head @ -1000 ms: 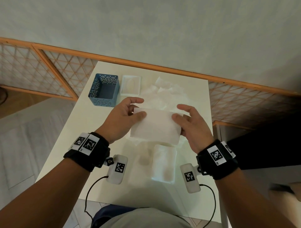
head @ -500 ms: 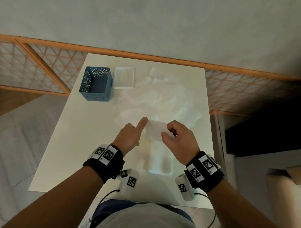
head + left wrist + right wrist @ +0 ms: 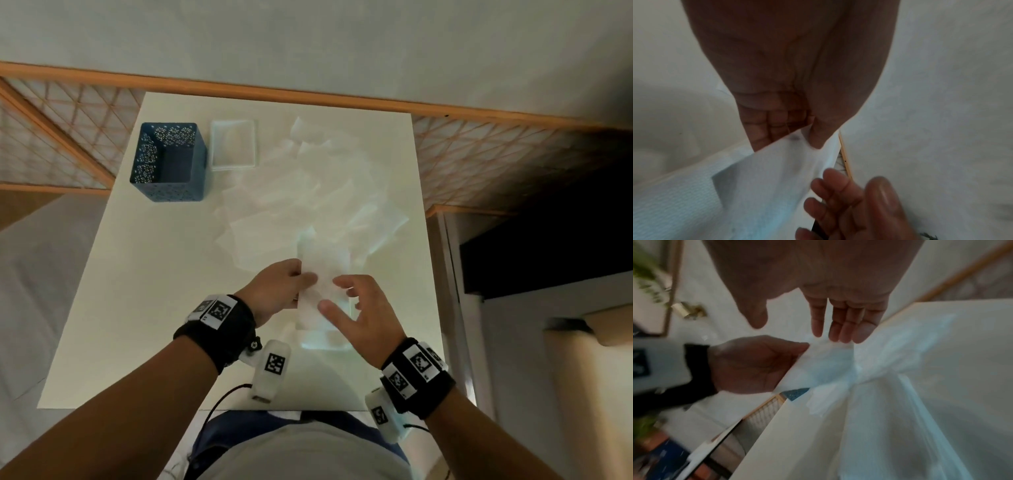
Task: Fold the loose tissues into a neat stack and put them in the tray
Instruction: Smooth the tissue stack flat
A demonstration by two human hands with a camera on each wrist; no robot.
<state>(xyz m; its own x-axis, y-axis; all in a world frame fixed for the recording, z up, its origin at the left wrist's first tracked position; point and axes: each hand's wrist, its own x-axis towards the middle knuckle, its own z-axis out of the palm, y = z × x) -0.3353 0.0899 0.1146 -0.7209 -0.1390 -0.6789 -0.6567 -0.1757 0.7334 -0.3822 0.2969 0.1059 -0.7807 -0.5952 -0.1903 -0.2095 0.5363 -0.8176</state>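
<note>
Close to the person, a small stack (image 3: 325,337) of folded tissues lies on the table (image 3: 137,308). Just above it, the left hand (image 3: 274,291) pinches one tissue (image 3: 318,284), long side pointing away, while the right hand (image 3: 363,315) hovers spread. Farther off, many loose tissues (image 3: 308,205) wait unfolded, and the tray (image 3: 233,144) looks empty.

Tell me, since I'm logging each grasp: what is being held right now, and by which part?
The left hand pinches a tissue by its left edge, thumb on top. The right hand is open beside it, holding nothing.
</note>
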